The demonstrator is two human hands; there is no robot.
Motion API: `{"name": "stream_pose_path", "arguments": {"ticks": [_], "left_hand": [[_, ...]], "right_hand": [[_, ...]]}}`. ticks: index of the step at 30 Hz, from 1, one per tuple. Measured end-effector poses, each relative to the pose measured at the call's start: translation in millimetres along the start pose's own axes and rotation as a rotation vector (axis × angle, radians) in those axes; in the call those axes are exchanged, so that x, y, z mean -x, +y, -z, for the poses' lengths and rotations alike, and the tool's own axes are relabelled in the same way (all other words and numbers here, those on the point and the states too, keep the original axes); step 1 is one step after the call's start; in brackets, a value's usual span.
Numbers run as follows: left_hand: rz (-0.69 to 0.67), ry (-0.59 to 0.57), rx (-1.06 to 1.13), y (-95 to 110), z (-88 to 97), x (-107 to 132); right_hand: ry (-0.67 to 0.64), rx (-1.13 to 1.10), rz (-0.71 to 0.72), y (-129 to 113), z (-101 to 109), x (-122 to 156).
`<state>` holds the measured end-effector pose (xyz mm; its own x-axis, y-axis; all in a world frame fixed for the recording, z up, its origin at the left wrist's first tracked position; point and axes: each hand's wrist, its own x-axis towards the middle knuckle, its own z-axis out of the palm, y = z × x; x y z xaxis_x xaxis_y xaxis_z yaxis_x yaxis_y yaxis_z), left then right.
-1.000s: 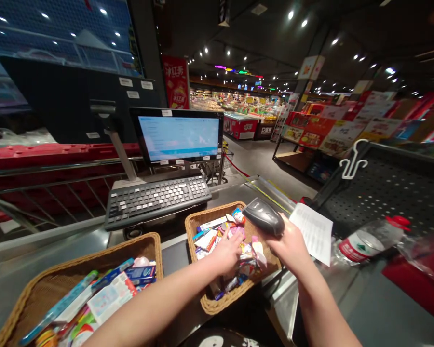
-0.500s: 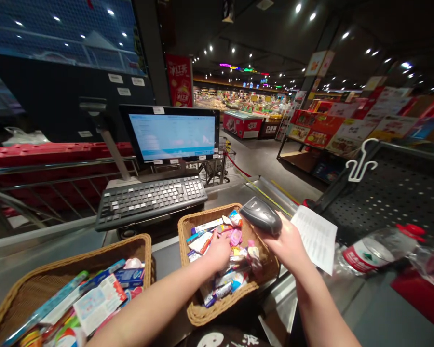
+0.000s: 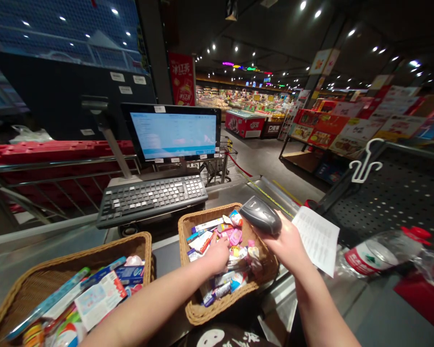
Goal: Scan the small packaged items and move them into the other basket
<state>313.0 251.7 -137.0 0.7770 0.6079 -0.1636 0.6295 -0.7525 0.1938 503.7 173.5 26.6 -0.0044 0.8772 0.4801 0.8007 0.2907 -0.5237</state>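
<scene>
My right hand (image 3: 280,241) grips a black handheld barcode scanner (image 3: 261,215) above the right rim of a wicker basket (image 3: 198,315). Inside that basket lie several small packaged sweets and toys, among them a pink wrapped piece (image 3: 235,236) and a blue-and-white wrapped item (image 3: 236,218). My left hand (image 3: 217,254) reaches down among them, fingers apart near the pink piece; their tips are partly hidden by the pile. A second wicker basket (image 3: 36,270) at the left holds several packs, including a white card pack (image 3: 99,300).
Behind the baskets stand a keyboard (image 3: 154,197) and a lit monitor (image 3: 175,135). A printed paper sheet (image 3: 316,241) lies right of my right hand, with a large plastic bottle (image 3: 372,258) beyond it. A white hook (image 3: 365,164) hangs on a perforated panel (image 3: 401,193).
My left hand has shifted slightly down and left among the packages. The scanner stays in my right hand, almost unmoved. The view has turned a little.
</scene>
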Motion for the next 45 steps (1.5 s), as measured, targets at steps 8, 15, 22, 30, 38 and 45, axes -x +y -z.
{"name": "stream_pose_path", "arguments": {"ticks": [8,15,22,30,38,45], "left_hand": [[-0.126,0.298,0.086,-8,31.8,9],[-0.171,0.645,0.014,-35,63.9,39],[-0.219,0.788,-0.240,-49,88.9,77],[-0.109,0.377,-0.019,-37,42.8,45],[-0.127,0.125,-0.074,-34,26.6,28],[-0.028,0.042,-0.141,-32,21.9,24]], "right_hand": [[0.018,-0.025,-0.019,3,2,5],[0.041,-0.034,0.015,-6,-1,1],[-0.010,-0.064,0.065,-21,-13,-6],[-0.045,-0.080,0.081,-39,-23,-10],[-0.016,-0.038,0.056,-32,-20,-6],[-0.012,-0.034,0.044,-26,-18,-5]]}}
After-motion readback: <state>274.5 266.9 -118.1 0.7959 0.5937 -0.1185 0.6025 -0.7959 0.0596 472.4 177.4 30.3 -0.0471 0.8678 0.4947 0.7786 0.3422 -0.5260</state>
